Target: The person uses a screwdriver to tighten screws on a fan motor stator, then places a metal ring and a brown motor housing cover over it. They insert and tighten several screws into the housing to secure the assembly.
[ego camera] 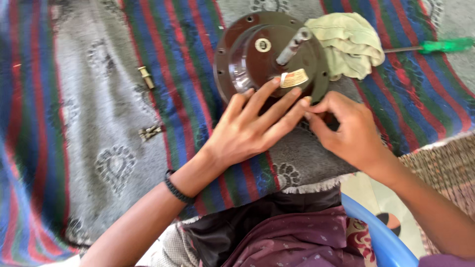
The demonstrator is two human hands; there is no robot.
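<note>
Head view looks down on our two bare hands at the near edge of a round, dark brown metal fan-motor housing (269, 54) with a short grey shaft, which lies on a striped red, blue and green woven blanket (163, 64). Our left hand (250, 128) lies flat with its fingers spread, the fingertips touching the housing's rim beside a small paper label. Our right hand (346, 131) has thumb and forefinger pressed together in a pinch just at the rim, touching the left fingertips; what it pinches, if anything, we cannot tell.

We judge that anything small held there could slip and vanish into the busy blanket pattern, and the housing could shift since nothing steadies it but fingertips.

A crumpled pale yellow-green cloth (349, 42) touches the housing's far right side, with a green-handled screwdriver (435, 47) beyond it. A small brass fitting (146, 77) and a small dark metal piece (151, 132) lie well apart to the left. The housing's near edge is hidden under our fingers, and motion blur softens everything.
</note>
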